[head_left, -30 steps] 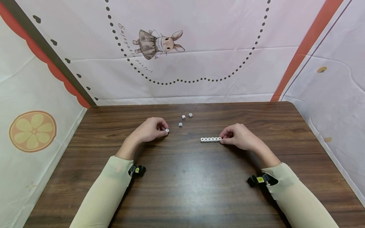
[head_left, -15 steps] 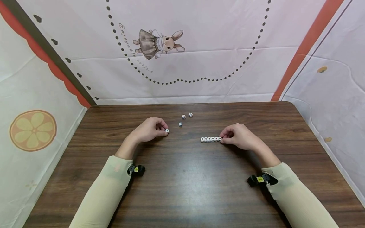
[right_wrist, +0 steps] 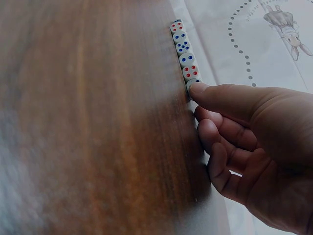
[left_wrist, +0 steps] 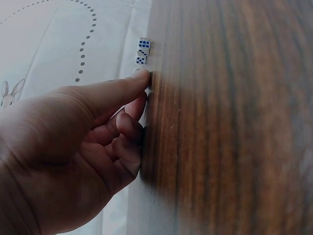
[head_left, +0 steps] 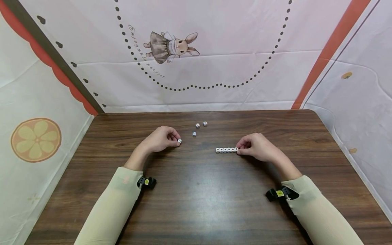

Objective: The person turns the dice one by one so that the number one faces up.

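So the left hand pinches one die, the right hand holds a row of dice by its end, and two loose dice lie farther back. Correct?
Not two: the head view shows three loose dice. The left hand on its die and right hand on the row are right.

"Enjoyable perfect" is printed on the back cloth [head_left: 239,30]. Red fours, blue twos and a blue five are marked on the dice row [right_wrist: 184,49], a blue six on a loose die [left_wrist: 144,44].
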A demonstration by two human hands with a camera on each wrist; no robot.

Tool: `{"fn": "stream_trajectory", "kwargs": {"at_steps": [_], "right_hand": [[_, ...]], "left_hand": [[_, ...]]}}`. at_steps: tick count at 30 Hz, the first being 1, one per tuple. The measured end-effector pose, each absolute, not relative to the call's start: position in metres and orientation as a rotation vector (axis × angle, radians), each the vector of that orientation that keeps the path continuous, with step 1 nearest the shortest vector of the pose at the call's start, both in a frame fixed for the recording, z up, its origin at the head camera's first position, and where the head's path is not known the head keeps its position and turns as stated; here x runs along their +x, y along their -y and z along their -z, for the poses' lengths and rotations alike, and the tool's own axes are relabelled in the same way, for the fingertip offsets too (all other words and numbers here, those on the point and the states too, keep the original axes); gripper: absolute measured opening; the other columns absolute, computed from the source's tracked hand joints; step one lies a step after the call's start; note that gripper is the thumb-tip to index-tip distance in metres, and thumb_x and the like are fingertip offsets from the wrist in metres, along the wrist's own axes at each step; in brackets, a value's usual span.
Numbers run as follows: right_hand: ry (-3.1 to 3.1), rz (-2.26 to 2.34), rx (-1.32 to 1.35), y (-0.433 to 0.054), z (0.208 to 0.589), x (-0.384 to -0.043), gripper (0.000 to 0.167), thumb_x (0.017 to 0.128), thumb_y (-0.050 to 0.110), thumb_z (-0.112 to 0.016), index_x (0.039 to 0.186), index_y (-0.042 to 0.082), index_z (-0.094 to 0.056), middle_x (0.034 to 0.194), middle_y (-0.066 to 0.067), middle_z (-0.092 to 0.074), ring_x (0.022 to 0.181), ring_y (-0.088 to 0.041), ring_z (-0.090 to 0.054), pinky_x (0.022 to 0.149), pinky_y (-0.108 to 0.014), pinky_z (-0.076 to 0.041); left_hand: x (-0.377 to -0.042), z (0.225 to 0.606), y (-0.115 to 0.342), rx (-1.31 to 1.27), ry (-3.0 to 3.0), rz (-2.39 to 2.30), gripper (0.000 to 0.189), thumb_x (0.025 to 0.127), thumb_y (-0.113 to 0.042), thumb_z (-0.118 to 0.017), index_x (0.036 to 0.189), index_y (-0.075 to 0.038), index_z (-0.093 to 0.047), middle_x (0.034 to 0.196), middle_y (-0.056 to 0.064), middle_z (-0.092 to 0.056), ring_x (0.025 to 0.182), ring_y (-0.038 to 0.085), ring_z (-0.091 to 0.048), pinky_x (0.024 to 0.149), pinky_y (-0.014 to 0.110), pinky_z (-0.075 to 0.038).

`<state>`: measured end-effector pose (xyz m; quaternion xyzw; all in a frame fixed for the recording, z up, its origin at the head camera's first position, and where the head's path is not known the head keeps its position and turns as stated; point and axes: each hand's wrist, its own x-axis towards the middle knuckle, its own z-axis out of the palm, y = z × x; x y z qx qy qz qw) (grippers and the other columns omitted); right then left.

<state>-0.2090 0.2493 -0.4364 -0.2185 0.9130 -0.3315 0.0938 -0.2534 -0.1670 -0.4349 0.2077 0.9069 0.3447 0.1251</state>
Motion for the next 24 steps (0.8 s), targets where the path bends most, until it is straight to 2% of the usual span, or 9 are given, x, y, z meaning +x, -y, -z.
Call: {"fn": "stream_trajectory", "kwargs": {"at_steps": [14, 24], "right_hand": [[-2.709, 0.982, -0.658, -0.249, 0.435, -0.208, 0.006, 0.092, 0.014, -0.085, 0.097, 0.014, -0.081, 0.082, 0.008, -0.073, 0.074, -0.013, -0.064, 0.068, -0.03, -0.05], [-2.706, 0.979, -0.662, -0.25, 0.437, -0.208, 0.006, 0.093, 0.016, -0.085, 0.097, 0.015, -0.081, 0.082, 0.009, -0.072, 0.074, -0.012, -0.063, 0.068, -0.031, -0.049]], "left_hand": [[-0.253, 0.435, 0.163, 0.656, -2.647, -0.999, 0.021, 0.091, -0.011, -0.086, 0.109, -0.009, -0.074, 0.092, 0.002, -0.067, 0.087, 0.018, -0.061, 0.08, 0.036, -0.049], [-0.254, 0.435, 0.155, 0.685, -2.673, -0.943, 0.017, 0.091, -0.013, -0.086, 0.105, -0.01, -0.077, 0.088, -0.001, -0.067, 0.085, 0.016, -0.06, 0.08, 0.035, -0.048]]}}
